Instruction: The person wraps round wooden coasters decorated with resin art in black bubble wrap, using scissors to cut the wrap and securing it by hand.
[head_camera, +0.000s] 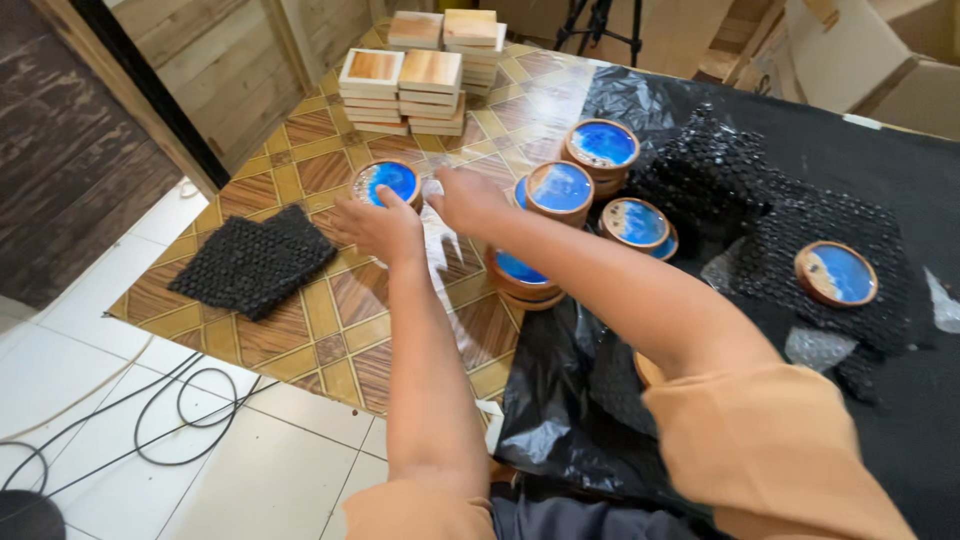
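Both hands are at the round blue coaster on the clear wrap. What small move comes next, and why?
Probably fold the clear wrap over the round blue coaster: the left hand rests beside the coaster and the right hand touches the wrap's edge, with the coaster apparently uncovered.

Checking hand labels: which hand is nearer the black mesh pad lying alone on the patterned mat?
Left. The left hand sits just right of the black mesh pad; the right hand is farther right, beyond it.

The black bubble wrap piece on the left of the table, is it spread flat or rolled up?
Spread flat. The black bubble wrap piece lies open on the patterned table, all corners showing, with nothing on it.
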